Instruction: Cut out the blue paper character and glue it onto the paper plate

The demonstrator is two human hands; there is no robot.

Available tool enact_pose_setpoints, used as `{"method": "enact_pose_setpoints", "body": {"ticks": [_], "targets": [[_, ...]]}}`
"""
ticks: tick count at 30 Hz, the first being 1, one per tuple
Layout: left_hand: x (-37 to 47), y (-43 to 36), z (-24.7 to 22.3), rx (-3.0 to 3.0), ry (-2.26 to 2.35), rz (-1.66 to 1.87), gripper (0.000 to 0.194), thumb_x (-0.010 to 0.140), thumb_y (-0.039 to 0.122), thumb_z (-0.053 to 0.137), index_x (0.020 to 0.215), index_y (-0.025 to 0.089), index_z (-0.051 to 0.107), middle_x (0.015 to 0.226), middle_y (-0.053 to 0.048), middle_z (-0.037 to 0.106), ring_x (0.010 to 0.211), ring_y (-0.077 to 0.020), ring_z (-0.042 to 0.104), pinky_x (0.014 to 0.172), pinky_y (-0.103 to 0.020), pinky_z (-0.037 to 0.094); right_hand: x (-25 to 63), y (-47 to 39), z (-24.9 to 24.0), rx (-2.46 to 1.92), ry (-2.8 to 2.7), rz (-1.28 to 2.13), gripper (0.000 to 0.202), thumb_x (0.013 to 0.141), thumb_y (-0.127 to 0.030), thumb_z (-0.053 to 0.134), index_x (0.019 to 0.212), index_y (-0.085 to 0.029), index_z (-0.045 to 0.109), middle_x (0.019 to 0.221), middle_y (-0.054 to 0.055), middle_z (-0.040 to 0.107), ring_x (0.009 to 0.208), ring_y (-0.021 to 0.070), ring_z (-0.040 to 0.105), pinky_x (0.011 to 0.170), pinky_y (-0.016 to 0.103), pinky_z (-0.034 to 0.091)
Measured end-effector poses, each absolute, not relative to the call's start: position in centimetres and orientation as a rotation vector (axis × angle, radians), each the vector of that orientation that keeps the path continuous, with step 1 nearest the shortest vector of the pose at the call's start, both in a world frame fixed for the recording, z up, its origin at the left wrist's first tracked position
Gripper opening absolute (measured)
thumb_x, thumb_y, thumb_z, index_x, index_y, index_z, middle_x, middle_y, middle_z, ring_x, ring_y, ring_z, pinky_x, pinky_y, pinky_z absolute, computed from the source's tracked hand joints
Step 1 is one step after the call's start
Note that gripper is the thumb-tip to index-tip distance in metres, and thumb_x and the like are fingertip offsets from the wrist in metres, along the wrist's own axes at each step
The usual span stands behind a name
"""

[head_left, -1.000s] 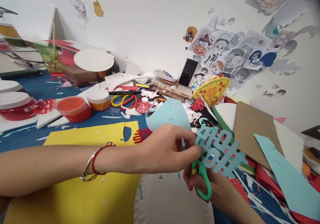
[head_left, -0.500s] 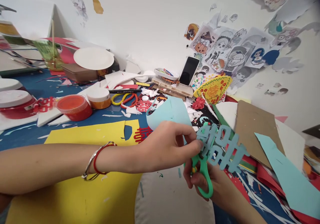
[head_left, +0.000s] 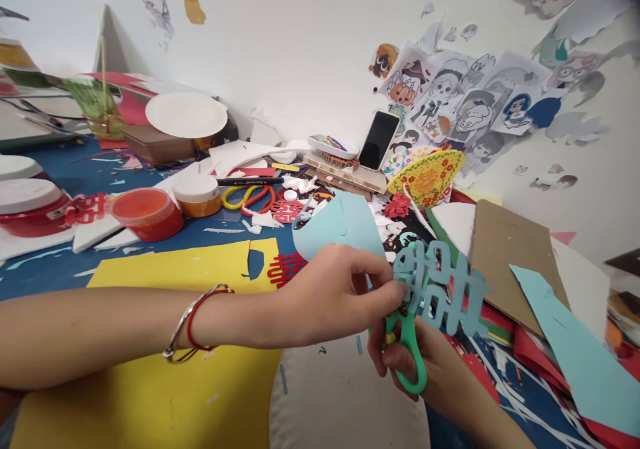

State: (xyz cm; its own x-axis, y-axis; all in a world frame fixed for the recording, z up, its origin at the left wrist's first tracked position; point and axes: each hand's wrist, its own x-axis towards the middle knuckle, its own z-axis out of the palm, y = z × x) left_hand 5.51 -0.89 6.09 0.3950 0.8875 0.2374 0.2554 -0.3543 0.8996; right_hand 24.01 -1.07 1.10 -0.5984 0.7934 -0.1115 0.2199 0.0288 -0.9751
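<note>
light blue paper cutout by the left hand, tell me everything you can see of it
The light blue openwork paper cutout looks like thin paper, cut into narrow bars and rounded loops. The left hand pinches its left end between thumb and fingers; the other end juts out unsupported to the right, tilted, above the cluttered table. The green-handled scissors, held in the right hand, overlap it in view; whether their blades touch it is unclear.

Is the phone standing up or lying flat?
Standing, tilted: the phone faces the camera, its lower end by the wooden board.
</note>
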Motion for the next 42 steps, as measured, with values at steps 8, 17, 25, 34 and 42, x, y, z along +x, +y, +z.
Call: {"method": "enact_pose_setpoints", "body": {"ticks": [8, 17, 25, 34, 42], "targets": [[5.6, -0.9, 6.2, 1.815, 0.981, 0.956, 0.031, 0.086, 0.023, 0.051, 0.056, 0.016, 0.049, 0.049, 0.003, 0.052, 0.048, -0.0093, 0.054, 0.043, -0.018, 0.033, 23.9, -1.2, 1.1, -1.054, -1.837, 1.591, 0.050, 0.073, -0.068, 0.063, 0.071, -0.019, 0.053, 0.062, -0.001, 0.049, 0.055, 0.0122, 0.047, 0.046, 0.023, 0.035], [5.6, -0.9, 6.0, 1.814, 0.993, 0.959, 0.031, 0.086, 0.024, 0.051, 0.056, 0.016, 0.050, 0.049, 0.003, 0.054, 0.048, -0.0095, 0.055, 0.043, -0.017, 0.035, 23.9, -1.2, 1.1, -1.115, -1.791, 1.662, 0.046, 0.073, -0.063, 0.065, 0.071, -0.019, 0.051, 0.058, -0.004, 0.049, 0.038, 0.0049, 0.032, 0.036, 0.020, 0.023], [5.7, -0.8, 5.8, 1.696, 0.930, 0.971, 0.030, 0.088, 0.028, 0.052, 0.060, 0.016, 0.055, 0.056, 0.000, 0.062, 0.051, -0.0107, 0.059, 0.046, -0.017, 0.042, 24.0, -0.6, 1.9, -1.164, -1.866, 1.551, 0.049, 0.071, -0.066, 0.064, 0.074, -0.019, 0.050, 0.060, -0.004, 0.046, 0.044, 0.0070, 0.035, 0.040, 0.021, 0.029], [5.9, 0.4, 5.4, 1.155, 0.867, 1.112, 0.018, 0.079, 0.028, 0.067, 0.069, 0.015, 0.060, 0.057, 0.004, 0.060, 0.045, -0.0069, 0.054, 0.047, -0.017, 0.042, 25.7, 2.4, 1.0, -1.008, -1.752, 1.367, 0.046, 0.072, -0.056, 0.072, 0.093, -0.018, 0.054, 0.070, -0.002, 0.051, 0.053, 0.0107, 0.044, 0.047, 0.024, 0.036], [6.8, 0.0, 3.8, 0.944, 0.882, 0.965, 0.024, 0.073, 0.032, 0.069, 0.076, 0.015, 0.052, 0.053, 0.000, 0.061, 0.049, -0.0091, 0.058, 0.052, -0.018, 0.046, 23.9, 0.8, 1.3, -0.804, -1.279, 1.363, 0.043, 0.071, -0.038, 0.080, 0.098, -0.027, 0.048, 0.089, 0.002, 0.067, 0.085, 0.0206, 0.065, 0.080, 0.035, 0.050]]}}
